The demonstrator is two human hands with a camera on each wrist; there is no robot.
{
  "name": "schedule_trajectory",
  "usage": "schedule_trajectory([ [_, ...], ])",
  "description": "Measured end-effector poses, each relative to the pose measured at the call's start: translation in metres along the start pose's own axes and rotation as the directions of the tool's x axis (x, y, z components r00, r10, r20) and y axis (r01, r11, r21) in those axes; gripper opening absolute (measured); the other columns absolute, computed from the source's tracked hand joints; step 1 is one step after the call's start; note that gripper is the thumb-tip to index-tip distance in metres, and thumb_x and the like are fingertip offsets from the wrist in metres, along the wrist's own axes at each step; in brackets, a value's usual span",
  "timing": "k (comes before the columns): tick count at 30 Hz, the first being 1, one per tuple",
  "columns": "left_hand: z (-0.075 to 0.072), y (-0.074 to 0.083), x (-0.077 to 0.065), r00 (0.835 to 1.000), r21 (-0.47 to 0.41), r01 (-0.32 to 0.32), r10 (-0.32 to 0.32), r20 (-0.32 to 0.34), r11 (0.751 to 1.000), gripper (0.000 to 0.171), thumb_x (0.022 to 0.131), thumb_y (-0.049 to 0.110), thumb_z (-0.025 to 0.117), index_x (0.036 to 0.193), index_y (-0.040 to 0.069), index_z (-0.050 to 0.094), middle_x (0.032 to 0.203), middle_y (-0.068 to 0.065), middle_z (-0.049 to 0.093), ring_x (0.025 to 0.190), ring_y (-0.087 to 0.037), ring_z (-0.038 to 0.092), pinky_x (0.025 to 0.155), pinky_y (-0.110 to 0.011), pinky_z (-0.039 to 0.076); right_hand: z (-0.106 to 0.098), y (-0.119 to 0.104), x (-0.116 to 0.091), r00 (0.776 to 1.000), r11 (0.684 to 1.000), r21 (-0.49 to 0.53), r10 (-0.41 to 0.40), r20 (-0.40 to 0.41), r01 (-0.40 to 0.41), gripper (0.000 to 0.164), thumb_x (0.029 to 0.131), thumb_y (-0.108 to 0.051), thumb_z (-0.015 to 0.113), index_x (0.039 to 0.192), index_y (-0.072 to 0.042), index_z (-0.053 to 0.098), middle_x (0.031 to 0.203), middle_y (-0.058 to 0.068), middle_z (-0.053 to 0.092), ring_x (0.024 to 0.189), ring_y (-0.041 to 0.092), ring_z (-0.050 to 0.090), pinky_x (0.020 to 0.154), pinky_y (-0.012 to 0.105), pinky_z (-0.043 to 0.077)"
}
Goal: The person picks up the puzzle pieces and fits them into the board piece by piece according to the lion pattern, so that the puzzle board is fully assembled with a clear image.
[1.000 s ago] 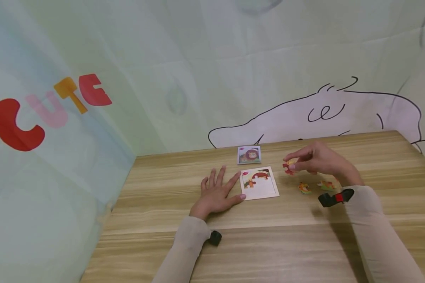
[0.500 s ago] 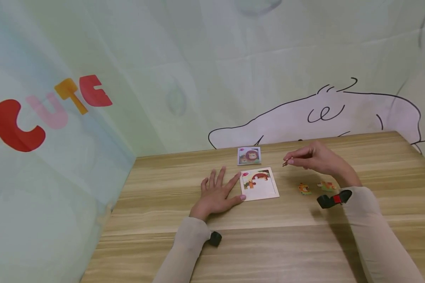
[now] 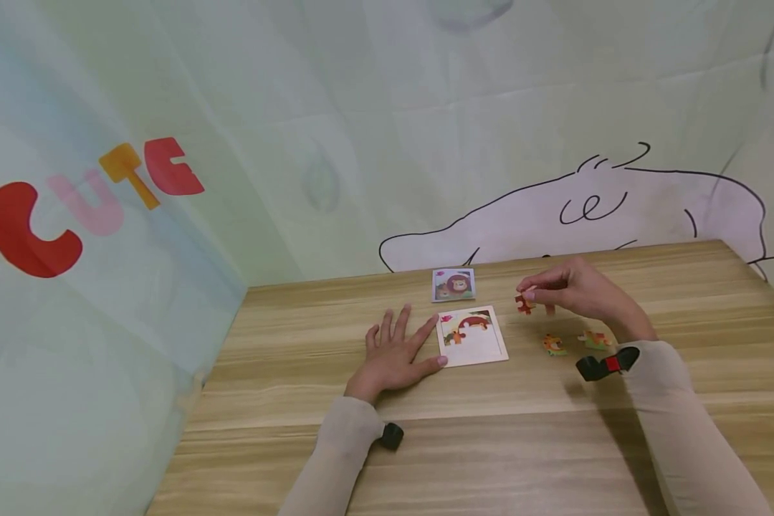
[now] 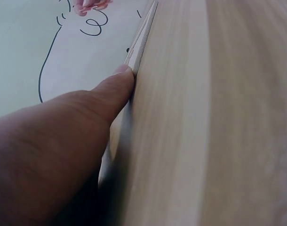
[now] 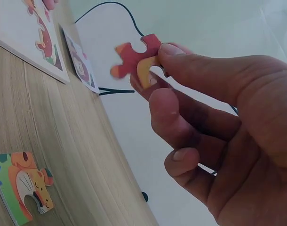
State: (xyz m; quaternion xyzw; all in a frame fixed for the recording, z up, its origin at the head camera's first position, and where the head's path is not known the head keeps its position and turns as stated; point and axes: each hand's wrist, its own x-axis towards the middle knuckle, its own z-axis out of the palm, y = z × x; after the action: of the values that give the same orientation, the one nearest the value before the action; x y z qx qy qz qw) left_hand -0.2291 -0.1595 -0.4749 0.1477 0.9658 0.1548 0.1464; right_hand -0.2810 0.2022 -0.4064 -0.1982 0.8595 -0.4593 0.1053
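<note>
Between thumb and fingers my right hand pinches a red and yellow jigsaw puzzle piece, held above the table right of the puzzle board. My left hand lies spread on the table, its thumb and index fingertip touching the left edge of the white puzzle board. Joined pieces cover the board's upper and left parts; white backing shows elsewhere. Behind the board lies a picture card of a lion. On the table below my right hand are a loose orange and green piece and another loose piece.
The wood-grain table backs onto a pale printed curtain with a line drawing. A second curtain side at the left bears large coloured letters. Dark wrist cameras sit on both sleeves.
The pinched piece has turned in my right fingers: facing the head view, then edge-on, now facing it again. My right hand shifts only slightly. My left hand and the board stay put.
</note>
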Motion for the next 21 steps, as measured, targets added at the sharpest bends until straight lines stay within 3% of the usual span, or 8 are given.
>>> schedule_trajectory([
  [4, -0.001, 0.001, -0.001, 1.0, -0.002, 0.001, -0.001, 0.0, 1.0, 0.082, 0.103, 0.072, 0.048, 0.171, 0.048, 0.01, 0.183, -0.008, -0.015, 0.168, -0.043, -0.018, 0.131, -0.07, -0.007, 0.001, 0.0, 0.001, 1.0, 1.0, -0.021, 0.01, 0.0, -0.01, 0.026, 0.102, -0.018, 0.076, 0.123, -0.003, 0.08, 0.107, 0.011, 0.085, 0.063, 0.022, 0.066, 0.061, 0.032, 0.053],
  [9, 0.0, 0.001, -0.001, 1.0, -0.004, -0.001, 0.001, -0.004, 1.0, 0.082, 0.103, 0.072, 0.048, 0.171, 0.048, 0.011, 0.183, -0.009, -0.014, 0.168, -0.043, -0.018, 0.131, -0.07, -0.007, 0.004, -0.002, 0.002, 0.999, 0.999, -0.042, 0.036, 0.007, -0.035, 0.029, 0.101, -0.021, 0.077, 0.125, -0.006, 0.08, 0.098, 0.008, 0.084, 0.06, 0.03, 0.066, 0.055, 0.029, 0.043],
  [17, 0.003, -0.004, 0.002, 1.0, 0.001, -0.007, 0.007, -0.009, 1.0, 0.084, 0.101, 0.076, 0.047, 0.171, 0.049, 0.009, 0.183, -0.009, -0.015, 0.168, -0.044, -0.017, 0.13, -0.071, -0.005, 0.018, -0.007, 0.009, 0.998, 0.997, -0.059, 0.052, 0.018, -0.051, 0.026, 0.102, -0.021, 0.075, 0.125, -0.008, 0.079, 0.084, 0.004, 0.079, 0.062, 0.032, 0.066, 0.053, 0.027, 0.04],
  [21, 0.004, -0.004, 0.003, 1.0, 0.01, -0.005, 0.005, -0.008, 1.0, 0.084, 0.1, 0.078, 0.045, 0.17, 0.05, 0.009, 0.183, -0.008, -0.014, 0.168, -0.044, -0.017, 0.13, -0.07, -0.004, 0.029, -0.01, 0.012, 0.998, 0.998, -0.047, 0.05, 0.039, -0.048, 0.025, 0.103, -0.019, 0.074, 0.124, -0.007, 0.079, 0.081, 0.009, 0.076, 0.061, 0.029, 0.064, 0.054, 0.027, 0.042],
])
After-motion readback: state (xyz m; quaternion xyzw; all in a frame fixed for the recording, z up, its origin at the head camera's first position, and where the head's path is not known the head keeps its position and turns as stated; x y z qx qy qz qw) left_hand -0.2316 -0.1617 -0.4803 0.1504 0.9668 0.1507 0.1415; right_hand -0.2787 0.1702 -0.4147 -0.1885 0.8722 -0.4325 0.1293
